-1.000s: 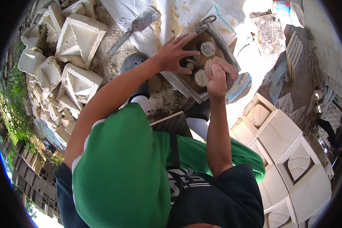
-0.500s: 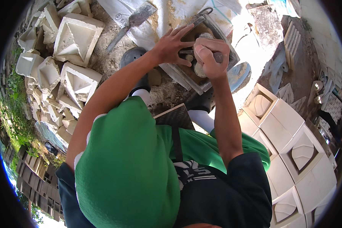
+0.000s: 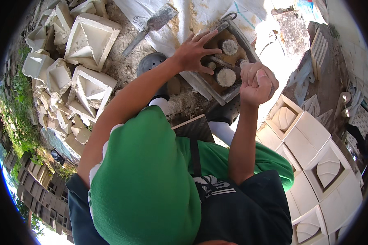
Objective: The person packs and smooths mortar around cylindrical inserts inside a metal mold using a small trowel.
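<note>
A wooden box-shaped mould point(image 3: 216, 93) lies tilted before me, its inside holding two round pale-topped cylinders, the far one point(image 3: 229, 47) and the near one point(image 3: 225, 77). Between them are a small round peg point(image 3: 211, 65) and a dark rod point(image 3: 225, 63). My left hand point(image 3: 194, 55) spreads its fingers over the mould's left edge, holding nothing. At the right side of the mould, my right hand point(image 3: 256, 83) is closed in a fist. A round pale end shows beside its fingers, but the rest of what it grips is hidden.
A trowel point(image 3: 161, 18) lies on a white sheet point(image 3: 192, 16) beyond the mould. Broken pale castings point(image 3: 92, 43) are heaped at the left. Stacked pale blocks with leaf-shaped recesses point(image 3: 327, 165) stand at the right. My shoe point(image 3: 149, 61) is beside the mould.
My right fist has moved right and toward me, from over the mould's middle to its right side, uncovering the cylinders. My left hand stays at the mould's left edge.
</note>
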### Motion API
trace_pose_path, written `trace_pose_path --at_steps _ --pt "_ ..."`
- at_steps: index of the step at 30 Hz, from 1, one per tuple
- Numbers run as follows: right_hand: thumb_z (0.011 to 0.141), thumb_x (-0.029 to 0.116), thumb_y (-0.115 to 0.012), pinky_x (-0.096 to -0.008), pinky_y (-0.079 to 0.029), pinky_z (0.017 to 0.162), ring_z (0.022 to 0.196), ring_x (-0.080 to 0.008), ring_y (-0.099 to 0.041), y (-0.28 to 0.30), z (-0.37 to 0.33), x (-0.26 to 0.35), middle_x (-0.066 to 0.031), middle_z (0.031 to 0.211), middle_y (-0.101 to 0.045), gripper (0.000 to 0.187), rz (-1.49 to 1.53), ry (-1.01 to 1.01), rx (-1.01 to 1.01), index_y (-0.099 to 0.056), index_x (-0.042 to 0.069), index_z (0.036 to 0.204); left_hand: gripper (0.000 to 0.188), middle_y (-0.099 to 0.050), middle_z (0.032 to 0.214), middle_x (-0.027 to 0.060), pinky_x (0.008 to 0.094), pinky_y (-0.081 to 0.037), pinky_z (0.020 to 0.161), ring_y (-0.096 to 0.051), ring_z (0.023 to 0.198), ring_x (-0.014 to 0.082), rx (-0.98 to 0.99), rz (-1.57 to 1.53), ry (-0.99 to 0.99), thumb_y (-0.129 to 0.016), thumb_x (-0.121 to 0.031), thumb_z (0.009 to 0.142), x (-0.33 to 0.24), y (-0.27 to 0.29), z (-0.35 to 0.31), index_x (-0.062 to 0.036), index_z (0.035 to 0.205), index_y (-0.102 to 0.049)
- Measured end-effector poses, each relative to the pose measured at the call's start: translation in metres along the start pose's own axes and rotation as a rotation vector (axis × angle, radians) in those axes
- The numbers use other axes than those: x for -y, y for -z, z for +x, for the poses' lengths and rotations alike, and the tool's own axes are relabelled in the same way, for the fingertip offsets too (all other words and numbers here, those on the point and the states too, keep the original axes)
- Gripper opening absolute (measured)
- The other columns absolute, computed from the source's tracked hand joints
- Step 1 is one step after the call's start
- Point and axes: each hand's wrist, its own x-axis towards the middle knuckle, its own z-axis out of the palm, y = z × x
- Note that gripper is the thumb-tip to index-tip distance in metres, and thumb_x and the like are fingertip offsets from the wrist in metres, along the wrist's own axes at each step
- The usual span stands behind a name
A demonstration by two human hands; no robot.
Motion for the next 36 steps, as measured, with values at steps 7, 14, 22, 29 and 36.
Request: trace_pose_path --at_steps 7,14,22,29,36 --pt "0.083 0.010 -0.043 -0.0295 -0.025 0.044 0.045 -0.0119 -0.025 0.004 0.000 -0.026 -0.0027 0.052 -0.031 0.031 -0.102 -0.090 -0.153 -0.030 0.009 0.055 0.071 -0.024 0.158 0.0102 0.0519 -0.035 0.112 -0.034 0.139 0.0380 -0.002 0.013 -0.012 -0.082 -0.054 0.064 0.001 0.001 0.002 -0.0322 0.128 -0.062" --pt "0.082 0.009 -0.042 -0.0296 -0.024 0.044 0.044 -0.0123 -0.024 0.005 -0.005 -0.015 -0.0021 0.050 -0.030 0.032 -0.045 -0.046 -0.147 -0.029 0.010 0.052 0.072 -0.025 0.158 0.0106 0.0516 -0.037 0.110 -0.036 0.138 0.0380 -0.021 0.013 -0.035 -0.082 -0.054 0.064 0.000 0.001 0.004 -0.0326 0.130 -0.061" --pt "0.081 0.007 -0.049 -0.0279 -0.026 0.047 0.049 -0.0099 -0.035 -0.001 -0.013 -0.022 -0.0033 0.054 -0.042 0.024 -0.143 -0.034 -0.180 -0.053 -0.007 0.062 0.072 -0.025 0.158 0.0109 0.0503 -0.036 0.111 -0.035 0.139 0.0377 -0.016 0.010 -0.050 -0.082 -0.054 0.065 0.003 0.001 0.005 -0.0335 0.131 -0.060" --pt "0.081 0.009 -0.051 -0.0261 -0.028 0.049 0.052 -0.0087 -0.040 0.003 -0.028 -0.014 -0.0031 0.057 -0.048 0.025 -0.057 -0.096 -0.225 -0.051 -0.007 0.062 0.073 -0.024 0.158 0.0108 0.0522 -0.035 0.112 -0.036 0.139 0.0366 -0.004 0.023 -0.044 -0.083 -0.053 0.065 0.003 -0.003 0.003 -0.0338 0.132 -0.060" --pt "0.078 0.007 -0.056 -0.0255 -0.032 0.049 0.053 -0.0087 -0.044 0.011 -0.019 -0.017 -0.0036 0.056 -0.051 0.021 -0.066 -0.055 -0.138 -0.056 -0.009 0.065 0.072 -0.022 0.159 0.0066 0.0603 -0.031 0.112 -0.032 0.142 0.0323 0.018 0.017 -0.004 -0.078 -0.064 0.065 -0.001 -0.004 -0.001 -0.0348 0.129 -0.062"
